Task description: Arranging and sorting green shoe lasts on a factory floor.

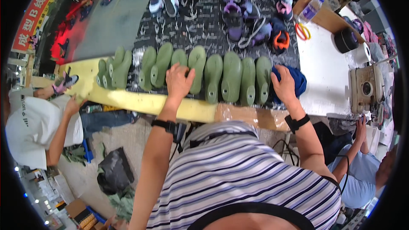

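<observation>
Green shoe lasts (pixel 231 76) stand side by side in a row along the near edge of the worktable. My left hand (pixel 179 81) is closed over the near end of a shoe last (pixel 179 57), its thumb beside the taller neighbouring shoe last (pixel 197 69). At the row's right end, my right hand (pixel 284 86) rests on a dark blue cloth bundle (pixel 300 81), fingers slightly bent and apart. Its fingertips lie close to the rightmost shoe last (pixel 263 79); whether they touch it, I cannot tell. More shoe lasts (pixel 121 67) cluster to the left.
Purple and pink sneakers (pixel 234 21) lie across the black patterned surface. To the right are orange-handled scissors (pixel 303 31), a plastic bottle (pixel 311 10) and a black tape roll (pixel 346 40). One person (pixel 47 123) works at left, another (pixel 360 174) at right. A black bag (pixel 116 170) lies on the floor.
</observation>
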`<state>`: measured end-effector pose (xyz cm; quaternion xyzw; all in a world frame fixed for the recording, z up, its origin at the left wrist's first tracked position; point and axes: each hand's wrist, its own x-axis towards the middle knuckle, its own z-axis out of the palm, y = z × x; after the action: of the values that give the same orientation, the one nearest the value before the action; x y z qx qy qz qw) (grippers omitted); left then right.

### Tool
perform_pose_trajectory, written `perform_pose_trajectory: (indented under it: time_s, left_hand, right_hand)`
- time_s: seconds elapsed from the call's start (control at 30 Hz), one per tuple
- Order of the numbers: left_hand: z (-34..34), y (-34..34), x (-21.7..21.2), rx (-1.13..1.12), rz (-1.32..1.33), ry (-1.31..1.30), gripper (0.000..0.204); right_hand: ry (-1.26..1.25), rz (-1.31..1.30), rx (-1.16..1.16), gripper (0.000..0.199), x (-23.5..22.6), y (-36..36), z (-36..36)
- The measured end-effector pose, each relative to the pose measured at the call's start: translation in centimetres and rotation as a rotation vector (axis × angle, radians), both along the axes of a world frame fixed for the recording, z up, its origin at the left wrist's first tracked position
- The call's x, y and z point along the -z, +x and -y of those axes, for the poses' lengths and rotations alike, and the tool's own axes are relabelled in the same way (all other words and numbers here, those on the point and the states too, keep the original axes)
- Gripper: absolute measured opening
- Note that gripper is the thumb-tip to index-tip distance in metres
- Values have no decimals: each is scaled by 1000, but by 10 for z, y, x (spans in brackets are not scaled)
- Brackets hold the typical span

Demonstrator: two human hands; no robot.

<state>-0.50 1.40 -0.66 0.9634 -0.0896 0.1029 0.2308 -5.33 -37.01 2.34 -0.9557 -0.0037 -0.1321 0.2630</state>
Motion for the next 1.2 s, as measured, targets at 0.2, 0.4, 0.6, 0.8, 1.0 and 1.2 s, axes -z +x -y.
perform_pose_trajectory:
  time_s: [0.2,0.4,0.6,0.8,1.0,1.2]
  left_hand:
    - [10,4,-10,53,-44,69,46]
    - [7,2,-2,22,34,105,42]
    - [6,0,-1,35,188,32,32]
    - [9,-24,3,-47,33,38,46]
    - [28,-21,-11,-191,-111,182,47]
    - [-13,-6,-7,-196,-100,191,46]
  right_hand:
    - [93,-21,-9,47,34,-28,-58]
    - [175,-5,21,39,40,-16,-85]
    - [494,8,98,32,50,-8,-84]
    - [441,21,46,34,58,-7,-78]
    - [369,-13,50,33,53,-7,-81]
    - [358,-43,16,33,49,-8,-79]
